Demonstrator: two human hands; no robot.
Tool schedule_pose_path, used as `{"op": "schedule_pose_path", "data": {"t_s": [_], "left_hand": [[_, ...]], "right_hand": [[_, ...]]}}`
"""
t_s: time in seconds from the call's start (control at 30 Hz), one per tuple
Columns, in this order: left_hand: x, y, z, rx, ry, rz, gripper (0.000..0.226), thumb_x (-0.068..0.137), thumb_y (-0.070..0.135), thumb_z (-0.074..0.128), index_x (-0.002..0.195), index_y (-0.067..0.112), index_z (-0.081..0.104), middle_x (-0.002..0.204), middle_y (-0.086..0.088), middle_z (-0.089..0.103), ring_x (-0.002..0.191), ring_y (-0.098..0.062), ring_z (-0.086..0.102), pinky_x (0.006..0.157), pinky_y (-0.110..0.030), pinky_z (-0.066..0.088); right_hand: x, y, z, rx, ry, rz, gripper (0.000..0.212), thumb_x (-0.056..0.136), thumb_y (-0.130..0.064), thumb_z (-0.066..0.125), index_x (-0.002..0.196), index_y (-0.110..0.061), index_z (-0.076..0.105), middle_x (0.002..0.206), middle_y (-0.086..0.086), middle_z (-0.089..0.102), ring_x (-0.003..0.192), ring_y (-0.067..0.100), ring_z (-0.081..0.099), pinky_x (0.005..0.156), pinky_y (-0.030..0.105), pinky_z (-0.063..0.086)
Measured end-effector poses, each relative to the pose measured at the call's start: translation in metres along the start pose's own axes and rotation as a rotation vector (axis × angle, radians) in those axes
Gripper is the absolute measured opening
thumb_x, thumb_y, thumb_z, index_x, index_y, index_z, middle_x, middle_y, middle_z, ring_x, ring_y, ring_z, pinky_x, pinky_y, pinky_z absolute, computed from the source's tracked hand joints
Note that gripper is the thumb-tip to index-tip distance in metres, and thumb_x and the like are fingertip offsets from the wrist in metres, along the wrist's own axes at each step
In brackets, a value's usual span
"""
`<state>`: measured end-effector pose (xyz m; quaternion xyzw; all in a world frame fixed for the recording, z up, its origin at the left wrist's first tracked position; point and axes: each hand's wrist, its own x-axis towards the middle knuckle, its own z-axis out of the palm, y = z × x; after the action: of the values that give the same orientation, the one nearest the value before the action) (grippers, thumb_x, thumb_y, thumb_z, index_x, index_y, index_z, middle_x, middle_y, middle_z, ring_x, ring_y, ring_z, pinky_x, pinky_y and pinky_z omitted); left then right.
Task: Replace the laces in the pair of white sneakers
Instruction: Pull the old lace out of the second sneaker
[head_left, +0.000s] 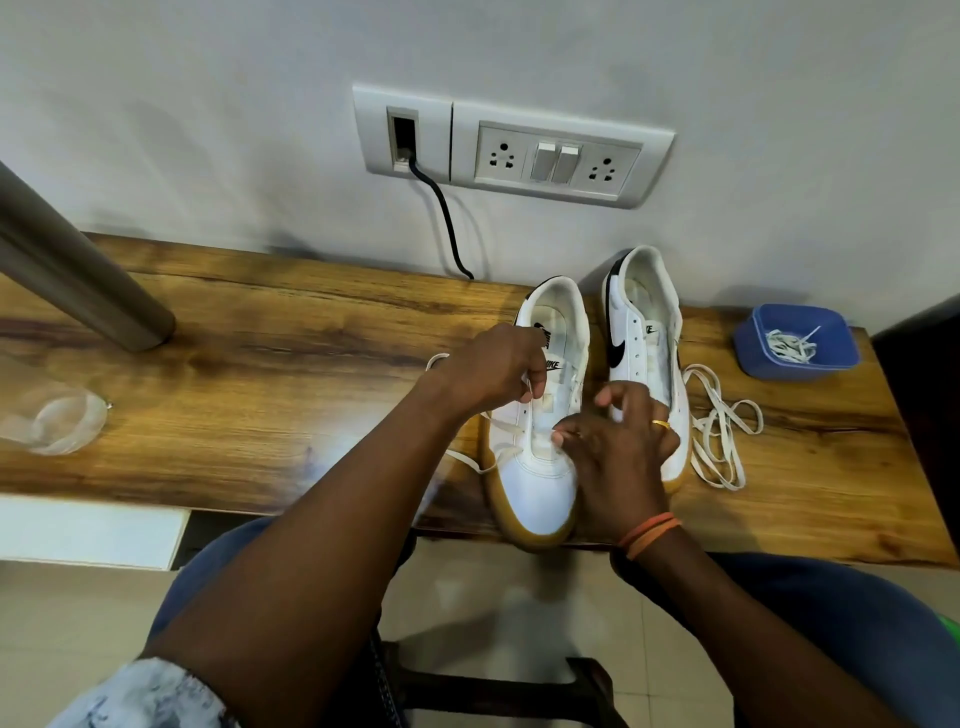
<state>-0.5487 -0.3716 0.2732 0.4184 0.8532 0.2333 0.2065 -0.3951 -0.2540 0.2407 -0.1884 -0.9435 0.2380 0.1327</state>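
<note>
Sneakers sit side by side on the wooden plank desk (249, 374), toes toward the near edge. The white leather sneaker with a tan gum sole on the left (540, 415) has its toe overhanging the near edge; the matching white sneaker with a black swoosh on the right (641, 332) stands just beside it, its eyelets bare and its toe hidden behind the right hand.

The left hand (493, 369) reaches in from the near left, forearm angled up across the desk, knuckles up, wrist bent down over the left sneaker's upper eyelets. Its grip is pressed together, thumb and forefinger pinching the flat cream lace (462, 457), which runs through the lower eyelets and trails off the sneaker's left side onto the desk.

The right hand (618, 452) comes in from the near right, palm down over the left sneaker's toe and lower eyelets. Its thumb and forefinger are drawn close at the lace row, but whether they pinch the lace I cannot tell; the other fingers fan out toward the right sneaker. It bears a gold ring, and orange bands circle the wrist.

A loose cream shoelace (722, 431) lies looped on the desk just right of the right sneaker. Farther right, a blue plastic tub (753, 353) holds a bundle of white laces (789, 345).
</note>
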Motion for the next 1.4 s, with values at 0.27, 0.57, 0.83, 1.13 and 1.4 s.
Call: {"op": "schedule_pose_path", "data": {"t_s": [0.27,0.57,0.83,1.13,1.4], "left_hand": [[0.001,0.003,0.0,0.015,-0.016,-0.018,0.015,0.078,0.001,0.076,0.087,0.014,0.077,0.128,-0.004,0.061,0.105,-0.019,0.061,0.075,-0.022,0.039],[0.002,-0.001,0.0,-0.021,-0.01,-0.006,0.015,0.078,-0.001,0.075,0.09,0.009,0.076,0.131,-0.006,0.061,0.103,-0.021,0.062,0.077,-0.022,0.041],[0.002,-0.001,0.003,-0.027,-0.009,-0.017,0.016,0.078,0.0,0.076,0.088,0.013,0.074,0.12,-0.004,0.067,0.098,-0.019,0.064,0.077,-0.022,0.04],[0.002,-0.002,0.0,-0.015,-0.005,0.008,0.014,0.078,0.001,0.076,0.087,0.012,0.075,0.125,-0.005,0.064,0.1,-0.02,0.063,0.075,-0.02,0.039],[0.004,-0.002,0.002,-0.022,-0.004,-0.01,0.018,0.078,0.0,0.075,0.092,0.011,0.073,0.123,-0.004,0.066,0.106,-0.019,0.061,0.078,-0.021,0.038]], "right_hand": [[0.004,0.009,-0.02,0.033,0.037,0.013,0.014,0.079,-0.035,0.071,0.093,-0.035,0.073,0.123,0.001,0.037,0.12,0.03,0.041,0.096,0.054,0.036],[0.001,-0.001,0.002,0.062,0.009,0.115,0.012,0.082,-0.025,0.074,0.071,-0.027,0.069,0.115,0.002,0.041,0.112,0.025,0.04,0.09,0.041,0.03],[-0.001,0.004,-0.018,-0.074,0.007,0.042,0.018,0.079,-0.029,0.077,0.095,-0.031,0.069,0.128,0.006,0.035,0.124,0.031,0.036,0.095,0.043,0.027],[0.001,0.003,0.001,0.06,-0.01,0.072,0.01,0.081,-0.028,0.073,0.071,-0.028,0.069,0.118,-0.003,0.039,0.117,0.026,0.042,0.093,0.047,0.035],[0.0,0.002,-0.014,-0.017,0.0,0.013,0.018,0.079,-0.032,0.071,0.098,-0.031,0.071,0.132,0.003,0.035,0.129,0.027,0.036,0.095,0.038,0.021]]}}
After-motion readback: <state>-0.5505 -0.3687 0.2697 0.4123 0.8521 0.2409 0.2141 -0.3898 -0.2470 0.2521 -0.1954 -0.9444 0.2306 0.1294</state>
